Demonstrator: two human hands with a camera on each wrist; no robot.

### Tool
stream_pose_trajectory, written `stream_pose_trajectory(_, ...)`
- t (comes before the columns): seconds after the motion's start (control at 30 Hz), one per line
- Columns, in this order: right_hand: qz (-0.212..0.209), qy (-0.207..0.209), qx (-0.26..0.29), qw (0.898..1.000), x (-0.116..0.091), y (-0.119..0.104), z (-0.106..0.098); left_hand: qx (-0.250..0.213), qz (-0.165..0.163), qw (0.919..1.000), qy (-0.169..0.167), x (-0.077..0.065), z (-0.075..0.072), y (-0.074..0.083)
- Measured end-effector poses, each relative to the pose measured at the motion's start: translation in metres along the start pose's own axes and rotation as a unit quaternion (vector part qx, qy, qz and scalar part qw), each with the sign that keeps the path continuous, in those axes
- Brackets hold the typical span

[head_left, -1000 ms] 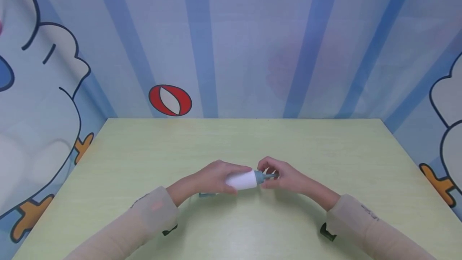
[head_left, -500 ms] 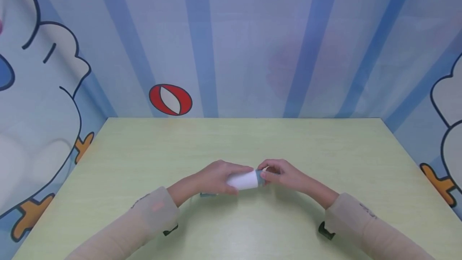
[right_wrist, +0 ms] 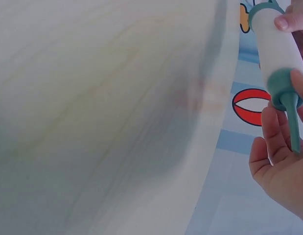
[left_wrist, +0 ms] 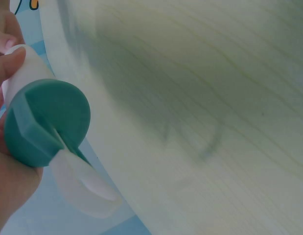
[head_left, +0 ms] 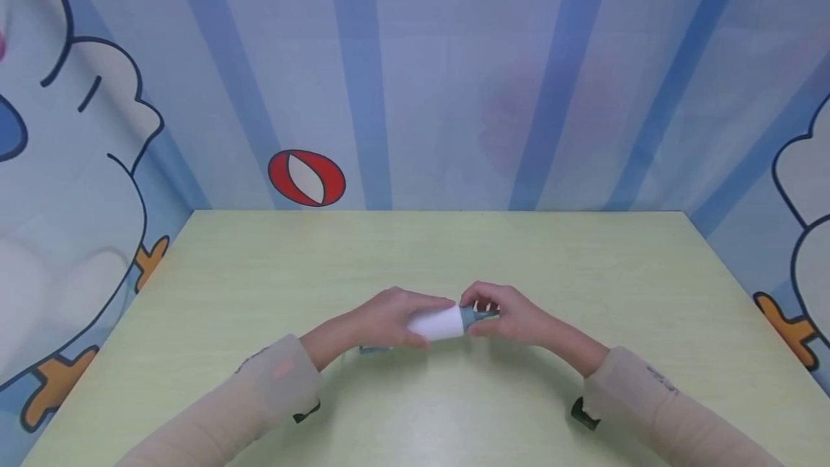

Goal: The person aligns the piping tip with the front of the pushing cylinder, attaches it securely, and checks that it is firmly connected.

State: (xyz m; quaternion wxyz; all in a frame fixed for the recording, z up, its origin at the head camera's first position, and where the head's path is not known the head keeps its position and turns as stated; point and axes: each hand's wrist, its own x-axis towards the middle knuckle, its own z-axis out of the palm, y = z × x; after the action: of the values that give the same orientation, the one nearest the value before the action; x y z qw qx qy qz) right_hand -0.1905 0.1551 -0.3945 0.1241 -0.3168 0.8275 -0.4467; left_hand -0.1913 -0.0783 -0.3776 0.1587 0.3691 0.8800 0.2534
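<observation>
In the head view my left hand [head_left: 387, 314] grips a white cylinder-shaped bottle [head_left: 436, 324], held level just above the table. Around its right end my right hand [head_left: 519, 317] has thumb and fingertips on the teal nozzle cap [right_wrist: 281, 81]. A thin teal spout [right_wrist: 292, 122] points from that cap toward the right palm, without the palm visibly touching it. The left wrist view shows the bottle's other end, a round teal end piece [left_wrist: 70, 105] with a raised grip and a white rounded flap [left_wrist: 85, 188]. My left palm hides part of the bottle.
A pale wood-grain table [head_left: 415, 251] lies under both hands. Behind it stands a blue striped backdrop [head_left: 441, 92] with a printed red ball [head_left: 307, 178]. Cartoon figures are printed on the sides. Dark straps [head_left: 586, 414] hang at the sleeve cuffs.
The right hand's fingers closed over the nozzle cap and spout half a second ago, then spread and rolled back, so the spout shows again. The left hand and bottle have barely moved.
</observation>
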Motion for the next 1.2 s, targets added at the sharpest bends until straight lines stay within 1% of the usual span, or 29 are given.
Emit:
stream_pose_trajectory(0.2, 0.005, -0.005, -0.006, 1.000, 0.0004, 0.0022, -0.0016, 0.016, 0.010, 0.9998, 0.000, -0.0006, 0.0018, 0.0032)
stream_pose_trajectory(0.43, 0.019, -0.021, 0.009, 1.000, 0.0000, 0.0021, -0.0018, 0.024, 0.013, 0.9996, -0.003, -0.0010, 0.0041, 0.0030)
stream_pose_trajectory(0.67, 0.008, 0.003, -0.046, 0.999, -0.0045, -0.0030, -0.0035, 0.014, 0.017, 0.9997, 0.007, 0.0002, 0.0005, 0.0004)
stream_pose_trajectory(0.83, 0.009, 0.010, -0.031, 0.999, -0.0065, -0.0026, -0.0027, -0.006, 0.017, 0.9998, 0.003, 0.0003, -0.0004, 0.0031)
stream_pose_trajectory(0.97, 0.025, 0.006, -0.002, 1.000, -0.0073, -0.0002, -0.0013, -0.008, 0.015, 0.9998, -0.003, 0.0005, 0.0015, 0.0048)
stream_pose_trajectory(1.1, 0.038, 0.007, 0.009, 0.999, -0.0078, 0.0015, 0.0003, 0.009, 0.024, 0.9997, -0.006, 0.0021, 0.0032, 0.0033)
stream_pose_trajectory(1.2, 0.041, 0.013, 0.007, 0.999, -0.0062, 0.0023, 0.0001, 0.046, 0.032, 0.9984, -0.002, 0.0058, 0.0039, -0.0002)
